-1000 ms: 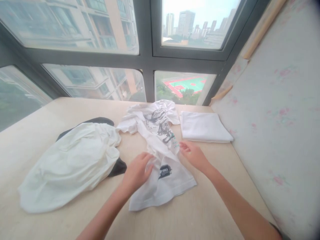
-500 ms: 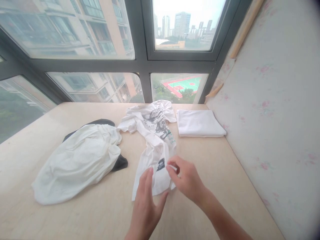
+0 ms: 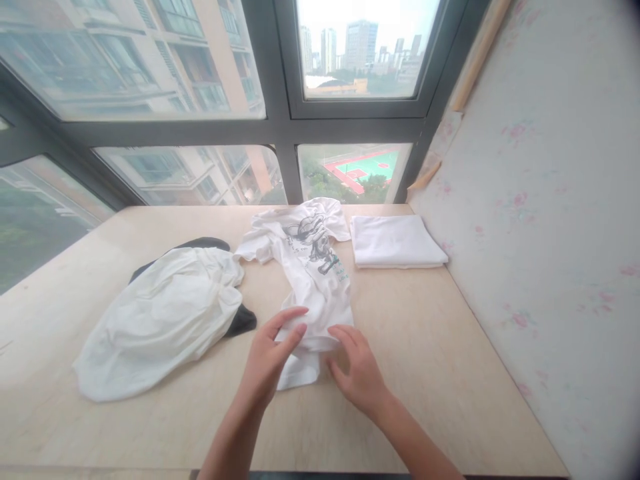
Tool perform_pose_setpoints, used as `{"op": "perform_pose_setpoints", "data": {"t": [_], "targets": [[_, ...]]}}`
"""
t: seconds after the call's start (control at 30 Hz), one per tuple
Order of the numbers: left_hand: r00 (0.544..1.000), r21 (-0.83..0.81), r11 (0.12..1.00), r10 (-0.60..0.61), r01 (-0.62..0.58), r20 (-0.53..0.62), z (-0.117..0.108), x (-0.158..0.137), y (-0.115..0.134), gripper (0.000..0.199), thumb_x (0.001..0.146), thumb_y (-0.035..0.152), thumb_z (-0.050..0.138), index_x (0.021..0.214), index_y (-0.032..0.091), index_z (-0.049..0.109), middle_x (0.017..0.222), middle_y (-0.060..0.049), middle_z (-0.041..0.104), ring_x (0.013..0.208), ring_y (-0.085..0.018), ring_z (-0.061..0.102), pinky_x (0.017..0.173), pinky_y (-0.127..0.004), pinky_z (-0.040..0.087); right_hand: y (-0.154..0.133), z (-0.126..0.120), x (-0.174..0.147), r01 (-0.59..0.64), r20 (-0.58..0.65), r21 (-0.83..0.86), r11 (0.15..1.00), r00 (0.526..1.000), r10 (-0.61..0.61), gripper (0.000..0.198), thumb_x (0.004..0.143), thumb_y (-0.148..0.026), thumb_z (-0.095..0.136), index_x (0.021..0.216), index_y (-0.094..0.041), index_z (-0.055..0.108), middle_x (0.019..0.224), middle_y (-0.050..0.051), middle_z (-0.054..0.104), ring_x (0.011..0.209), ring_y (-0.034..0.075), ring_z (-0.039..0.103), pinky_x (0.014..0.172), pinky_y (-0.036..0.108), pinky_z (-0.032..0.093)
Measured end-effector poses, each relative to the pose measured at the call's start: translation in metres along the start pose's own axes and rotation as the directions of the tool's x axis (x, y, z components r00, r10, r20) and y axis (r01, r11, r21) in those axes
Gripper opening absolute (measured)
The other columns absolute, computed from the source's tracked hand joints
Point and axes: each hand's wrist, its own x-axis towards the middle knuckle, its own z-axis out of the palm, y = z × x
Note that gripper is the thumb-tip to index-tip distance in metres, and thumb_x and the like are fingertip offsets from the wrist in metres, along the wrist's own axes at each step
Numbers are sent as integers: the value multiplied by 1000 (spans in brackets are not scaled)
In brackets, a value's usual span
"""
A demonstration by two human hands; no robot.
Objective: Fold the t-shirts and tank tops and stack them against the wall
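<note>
A white T-shirt [image 3: 325,293] with a dark line drawing and green lettering lies lengthwise on the tabletop, its neck and sleeves toward the window. The body is bunched narrow, with part of the lower edge sticking out nearer me. At the left side of the hem, my left hand [image 3: 270,350] is open, fingers stretched over the cloth and thumb apart. My right hand [image 3: 361,370] curves beside the right hem corner, fingertips at the fabric and thumb spread below. Neither hand shows a closed grip.
A crumpled off-white garment [image 3: 160,327] lies on the left, over a black cloth [image 3: 243,321]. A folded white cloth [image 3: 397,241] sits at the back right, near the flowered wall [image 3: 550,220]. Dark window frames [image 3: 280,130] bound the far edge of the pale tabletop [image 3: 430,373].
The shirt's lower part has turned over, so the dark label is out of sight. My left hand moved up and left; my right hand lowered and opened from its pinch.
</note>
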Motion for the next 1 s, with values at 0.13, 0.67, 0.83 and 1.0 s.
{"op": "perform_pose_setpoints", "data": {"t": [0.13,0.67,0.83,1.0], "targets": [[991,-404,910,-44,93,130,-3,6,3,64,73,29,81,133,26,59,123,-7,68,110,-23,62,94,-32,47,10,1,17,-201,-91,81,976,974,208,23,90,-21,47,99,-19,69,97,7,72,93,21,66,84,34,51],[994,-238,970,27,-51,-102,-28,62,-3,38,72,24,72,109,18,71,103,-6,72,89,-17,62,75,-24,47,61,-28,56,-277,-213,-179,944,948,237,29,76,-14,47,94,-17,71,93,8,70,79,19,63,74,30,48],[987,-96,993,49,-64,-154,-49,47,1,35,73,27,70,107,19,73,98,-6,72,79,-15,61,62,-22,44,77,-52,55,-401,-318,-339,851,900,298,26,82,-24,51,97,-18,72,97,9,73,84,22,65,75,32,46],[941,-152,982,59,-115,-333,-66,42,25,31,69,24,72,99,19,76,83,-3,69,63,-11,55,51,-19,41,86,-84,65,-516,-403,-383,766,840,364,29,84,-30,51,98,-20,74,94,10,75,83,24,65,71,31,42]]}}
